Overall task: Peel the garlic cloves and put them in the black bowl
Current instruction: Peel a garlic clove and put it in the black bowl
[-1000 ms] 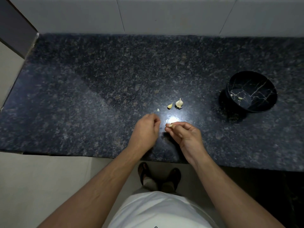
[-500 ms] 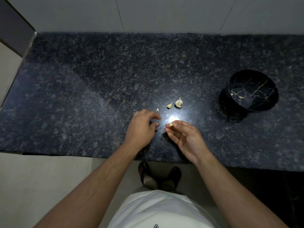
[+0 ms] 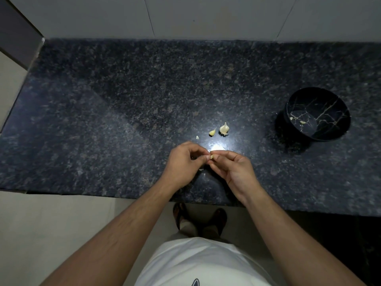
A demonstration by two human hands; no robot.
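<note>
Clove (image 3: 211, 156) held between both hands, just above the surface (image 3: 103, 120), near its front edge. Right hand (image 3: 233, 171): thumb and forefinger pinch the clove, palm turned up and inward, other fingers loosely curled. Left hand (image 3: 183, 162): fingers curled, tips meeting the clove from the left, pinching at it; back of hand to camera. How much skin is left on this clove is too small to tell. Just beyond the hands, on the surface: a small bulb (image 3: 224, 129) with roots down and tip up; a single clove with a thin tail (image 3: 212, 132) just left of it, apart; a tiny pale scrap (image 3: 197, 137) further left. A bright glare spot lies on the stone between these and the hands. Bowl (image 3: 329, 129) well off to the right, black with pale veining, upright; two small pale pieces lie inside, one (image 3: 302, 122) near the bottom, one (image 3: 291, 118) by the left wall. Surface is dark speckled stone; pale tiled wall (image 3: 206, 15) behind. Below the front edge: white shirt (image 3: 195, 263), feet in sandals (image 3: 199, 219) on a light floor.
</note>
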